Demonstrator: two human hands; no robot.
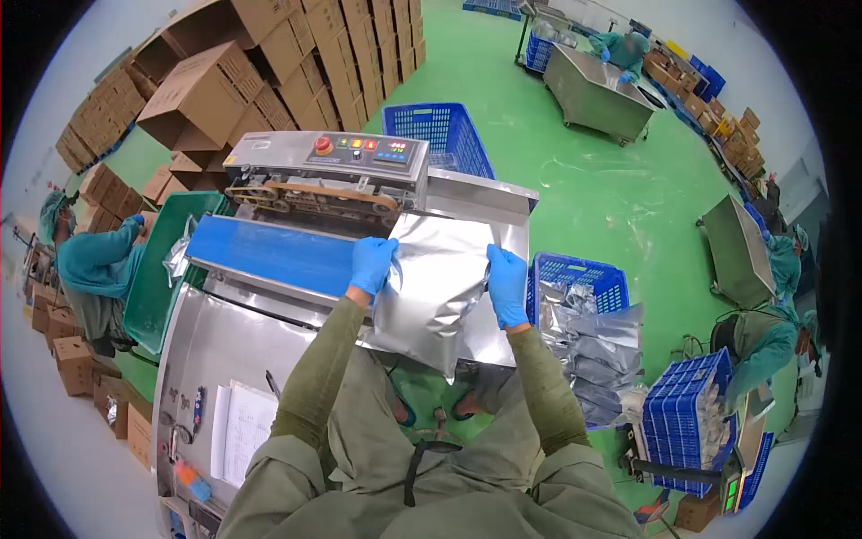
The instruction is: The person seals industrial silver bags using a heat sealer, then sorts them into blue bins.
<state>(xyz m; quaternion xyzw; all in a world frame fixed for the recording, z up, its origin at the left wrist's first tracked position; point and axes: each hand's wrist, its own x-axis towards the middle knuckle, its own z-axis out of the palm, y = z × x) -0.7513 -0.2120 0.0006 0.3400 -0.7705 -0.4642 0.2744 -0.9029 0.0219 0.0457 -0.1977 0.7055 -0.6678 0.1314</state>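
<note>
Between my two blue-gloved hands is a silver foil bag [435, 283], its top edge near the band sealing machine [328, 171]. My left hand [373, 267] grips the bag's upper left edge, beside the blue conveyor belt [274, 254]. On the upper right edge, my right hand [507, 286] pinches the foil. The lower end of the bag hangs over the metal table's front edge, above my lap. The machine's panel shows a red knob, small lit buttons and a digital display. What the bag contains is hidden.
Right of me, a blue crate [582, 269] holds several silver bags [597, 346]. Another blue crate [440, 135] stands behind the machine. On the left are a green bin [162, 278], a notebook [247, 431] and stacked cartons [202, 94]. Co-workers in teal sit or stand at both sides.
</note>
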